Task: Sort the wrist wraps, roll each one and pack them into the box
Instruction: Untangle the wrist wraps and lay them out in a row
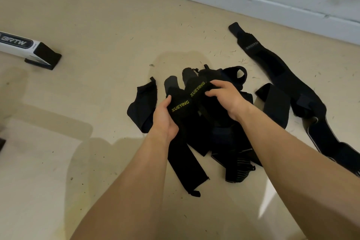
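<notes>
Left hand [165,117] – clenched on the first lettered wrap [180,105], thumb over its edge just beside the yellow print, fingers curled under it.

Right hand [228,97] – fingertips pinching the second lettered wrap [196,88] at its far side, next to its print.

The two lettered wraps: black woven bands, side by side and touching, lifted at their printed ends over the pile [229,142] in the middle of the floor [97,25]. Long axis of each runs from the person out toward the wall. The grey tab ends point to the wall; the tails trail back toward the person, and the first one's tail lies flat on the floor.

Handling, as I judge it: light, soft and limp, so nothing here can break. The tails will drag and may snag on the other bands. Best held at the printed end, where the cloth looks firmer, and rolled along the length from there.

Pile – dark bands lying crossed over one another; how many there are I cannot tell.

Long wrap [272,64] – laid out apart from the pile, near the floor's far edge by the wall.

Box [17,44] – white with black ends, well apart at the floor's left edge.
</notes>
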